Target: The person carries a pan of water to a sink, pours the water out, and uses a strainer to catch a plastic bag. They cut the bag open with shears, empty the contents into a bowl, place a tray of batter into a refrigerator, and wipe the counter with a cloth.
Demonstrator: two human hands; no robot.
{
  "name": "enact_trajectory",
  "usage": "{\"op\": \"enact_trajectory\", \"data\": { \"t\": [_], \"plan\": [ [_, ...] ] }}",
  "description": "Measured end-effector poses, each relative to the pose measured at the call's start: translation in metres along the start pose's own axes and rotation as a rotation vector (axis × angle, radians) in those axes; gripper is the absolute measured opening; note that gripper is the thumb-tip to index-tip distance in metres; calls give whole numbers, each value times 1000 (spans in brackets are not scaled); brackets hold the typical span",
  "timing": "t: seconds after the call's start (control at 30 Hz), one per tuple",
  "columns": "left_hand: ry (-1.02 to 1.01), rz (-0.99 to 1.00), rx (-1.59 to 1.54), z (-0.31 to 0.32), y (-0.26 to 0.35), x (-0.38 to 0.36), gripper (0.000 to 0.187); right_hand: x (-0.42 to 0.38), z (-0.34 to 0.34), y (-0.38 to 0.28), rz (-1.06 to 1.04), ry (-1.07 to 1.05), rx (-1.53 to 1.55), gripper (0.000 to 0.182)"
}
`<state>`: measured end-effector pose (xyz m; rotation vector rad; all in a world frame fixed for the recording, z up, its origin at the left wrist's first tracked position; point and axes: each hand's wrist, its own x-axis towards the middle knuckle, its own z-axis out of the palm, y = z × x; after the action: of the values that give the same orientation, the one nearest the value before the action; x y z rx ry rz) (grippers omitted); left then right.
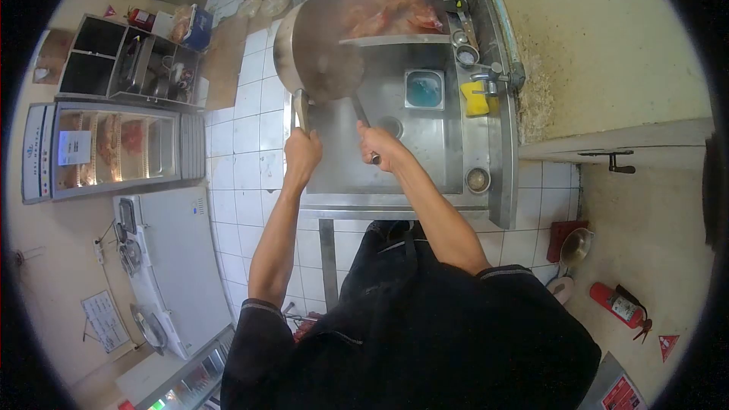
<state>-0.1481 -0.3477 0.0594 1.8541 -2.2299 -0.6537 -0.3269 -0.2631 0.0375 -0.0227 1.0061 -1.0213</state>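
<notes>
My left hand (302,153) is wrapped round the handle of a large metal pan (287,49). The pan is tilted over the left side of a steel sink (342,159), and steam blurs its brownish inside. My right hand (383,147) grips a long-handled utensil (360,109) that slants up toward the pan's lower rim. Its working end is lost in the steam, so its kind does not show. Beyond the pan, raw-looking reddish meat (391,11) lies in the farther basin.
In the sink sits a small steel container (424,89) of bluish liquid. Along the right ledge are a yellow sponge (474,99), a faucet (490,80) and a small metal bowl (478,179). A wall (600,53) bounds the right; a fire extinguisher (616,305) is lower right.
</notes>
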Motion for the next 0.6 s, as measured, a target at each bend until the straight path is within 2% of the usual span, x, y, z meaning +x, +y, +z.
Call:
{"op": "enact_trajectory", "data": {
  "t": [0.27, 0.47, 0.6],
  "plan": [
    [55, 56, 8, 13, 20, -1, 35, -17, -13, -12, -25, 41, 27, 35],
    [30, 97, 3, 15, 39, -2, 30, -21, -34, -22, -56, 4, 29, 36],
    [-6, 70, -41, 22, 46, -3, 31, -38, -39, -28, -48, 60, 10, 36]
  ]
}}
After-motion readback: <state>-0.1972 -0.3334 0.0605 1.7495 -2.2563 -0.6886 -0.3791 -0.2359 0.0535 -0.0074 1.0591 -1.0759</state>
